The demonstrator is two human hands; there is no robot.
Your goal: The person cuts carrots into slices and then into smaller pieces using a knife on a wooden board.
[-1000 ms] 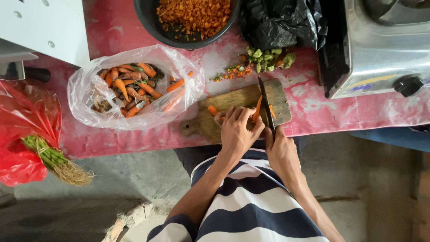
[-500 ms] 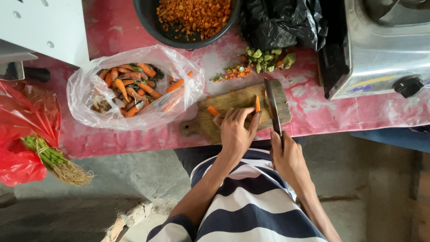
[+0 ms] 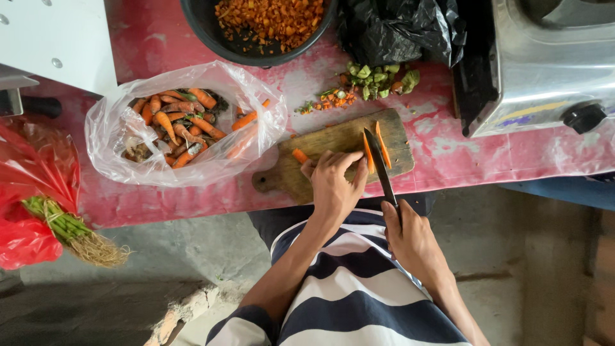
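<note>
**Cutting carrots on the pink counter**

Pink and worn, the counter holds my wooden board near its front edge. My left hand lies on the board with its fingers bent, pressing down on a carrot strip. My right hand is closed around the handle of a knife. The blade lies along the strip, just beside my left fingertips. One more strip lies on the other side of the blade, and a small carrot bit sits by my left fingers.

I think a lot is done. A black bowl at the back is piled with tiny cut carrot. But a lot is left too. The clear bag beside the board has many whole carrots in it. Green tops and scraps lie behind the board. A red bag with green stalks hangs over the left edge.
</note>
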